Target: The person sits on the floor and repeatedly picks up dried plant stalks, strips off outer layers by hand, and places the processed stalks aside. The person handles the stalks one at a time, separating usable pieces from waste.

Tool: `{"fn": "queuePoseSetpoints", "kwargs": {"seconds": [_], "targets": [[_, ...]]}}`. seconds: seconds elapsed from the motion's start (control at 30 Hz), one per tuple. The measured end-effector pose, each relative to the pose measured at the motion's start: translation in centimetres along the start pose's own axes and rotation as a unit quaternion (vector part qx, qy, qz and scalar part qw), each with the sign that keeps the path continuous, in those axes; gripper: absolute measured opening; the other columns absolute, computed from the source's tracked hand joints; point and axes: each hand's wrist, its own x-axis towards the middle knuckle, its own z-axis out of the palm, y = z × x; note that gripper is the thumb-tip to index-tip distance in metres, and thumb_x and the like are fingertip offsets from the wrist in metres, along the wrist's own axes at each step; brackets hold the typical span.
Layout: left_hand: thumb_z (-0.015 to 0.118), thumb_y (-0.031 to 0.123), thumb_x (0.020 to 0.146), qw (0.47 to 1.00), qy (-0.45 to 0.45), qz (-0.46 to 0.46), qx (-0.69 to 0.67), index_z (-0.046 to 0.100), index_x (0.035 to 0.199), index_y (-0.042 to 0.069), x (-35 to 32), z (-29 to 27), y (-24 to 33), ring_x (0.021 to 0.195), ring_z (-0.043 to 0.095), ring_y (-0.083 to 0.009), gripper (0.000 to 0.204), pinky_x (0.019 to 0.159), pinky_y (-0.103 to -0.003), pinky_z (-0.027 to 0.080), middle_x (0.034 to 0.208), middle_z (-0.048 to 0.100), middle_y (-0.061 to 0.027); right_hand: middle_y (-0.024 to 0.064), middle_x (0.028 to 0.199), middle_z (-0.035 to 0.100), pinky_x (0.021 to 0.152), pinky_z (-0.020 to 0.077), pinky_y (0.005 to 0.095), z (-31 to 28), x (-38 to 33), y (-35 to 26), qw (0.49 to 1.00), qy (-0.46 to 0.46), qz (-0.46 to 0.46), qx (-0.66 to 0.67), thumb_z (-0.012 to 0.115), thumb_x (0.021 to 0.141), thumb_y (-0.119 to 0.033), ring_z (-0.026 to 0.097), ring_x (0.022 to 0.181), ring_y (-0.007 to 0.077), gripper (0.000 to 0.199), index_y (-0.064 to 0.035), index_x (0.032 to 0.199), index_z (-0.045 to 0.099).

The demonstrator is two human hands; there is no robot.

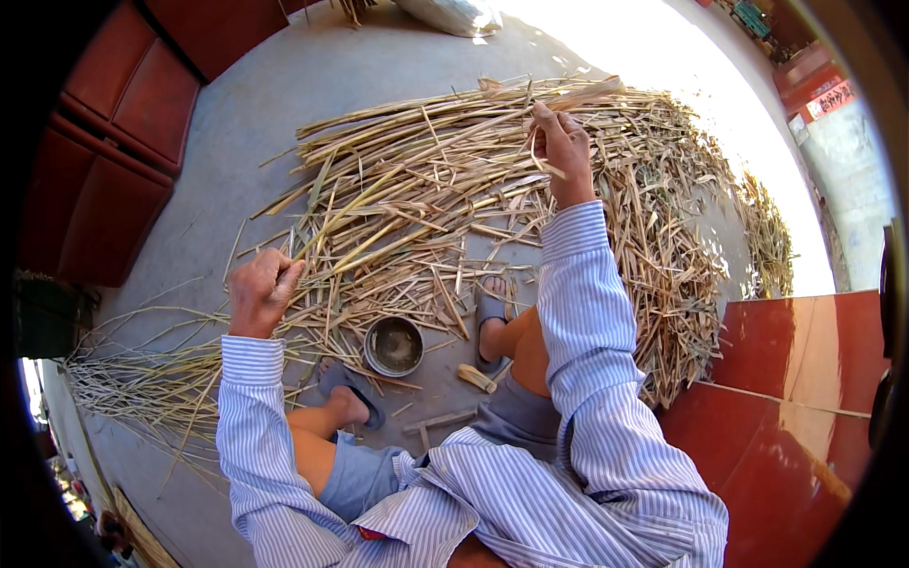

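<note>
Far to your right, you have a small pale strip (833,98) with dark reddish lettering, set against a red surface (807,78); its characters are too small to read. Near you, a little red patch (370,533) shows at your striped shirt (417,516), any lettering on it indistinct.

Located at upper left, on grey floor (246,123): dark red furniture (142,104). Lying at top edge, partly cut off: pale sack (454,14). Positioned at lower right: red panel (748,350).
</note>
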Motion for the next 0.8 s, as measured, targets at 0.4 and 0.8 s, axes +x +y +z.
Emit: {"fn": "queuePoseSetpoints", "kwargs": {"seconds": [0.4, 0.8], "targets": [[0.076, 0.015, 0.079, 0.999, -0.026, 0.028, 0.013, 0.059, 0.073, 0.005, -0.4, -0.6, 0.4, 0.058, 0.059, -0.0305, 0.021, 0.052, -0.040, 0.043, 0.065, 0.059, -0.0114, 0.0044, 0.065, 0.061, 0.056, 0.0434, 0.0331, -0.1, 1.1, 1.0, 0.980, 0.060, 0.009, -0.190, 0.060, 0.084, -0.028, 0.056, 0.059, 0.0149, 0.028, -0.0016, 0.075, 0.066], [0.076, 0.019, 0.081, 0.999, 0.044, 0.011, 0.009, 0.059, 0.074, 0.006, 0.6, -1.0, 0.9, 0.056, 0.057, -0.0296, 0.023, 0.051, -0.040, 0.042, 0.065, 0.059, -0.0107, 0.0206, 0.116, 0.063, 0.088, 0.0481, 0.0400, -5.3, 1.9, 3.2, 0.830, 0.375, 0.013, -0.413, 0.062, 0.090, -0.039, 0.062, 0.105, 0.0311, 0.046, 0.0021, 0.110, 0.062]]}}
